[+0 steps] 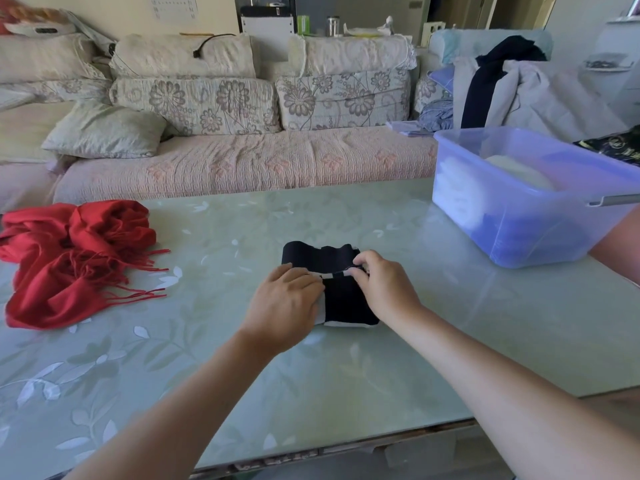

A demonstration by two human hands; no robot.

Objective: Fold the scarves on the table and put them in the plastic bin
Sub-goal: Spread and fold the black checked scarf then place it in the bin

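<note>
While both my forearms reach in from the near edge of the desk (242,375), bare to the elbow and angled toward each other, my hands meet over the navy scarf (346,303) at the middle of the pale green, leaf-patterned top. It is folded into a small thick packet with a thin white stripe across it and white showing along its near edge.

My left hand (287,303) lies palm down on the packet's left side, its fingers nearly straight and pressing the cloth flat. My right hand (384,289) is on the right side, wrist raised a little and fingers curled, pinching the striped edge between thumb and fingertips.

Toward the left edge, well apart from my hands, the red scarf (69,258) lies in a loose unfolded heap, its fringe trailing toward the middle.

At the far right corner stands the plastic bin (526,237), translucent blue and open-topped, with a pale folded cloth (519,171) inside it. Just behind the bin a dark packet (616,147) carries gold print that I cannot read.

Beyond the far edge runs a flowered sofa (242,161), with a heap of clothes (519,84) at its right end. A wall calendar (173,5) hangs above, too blurred to read.
</note>
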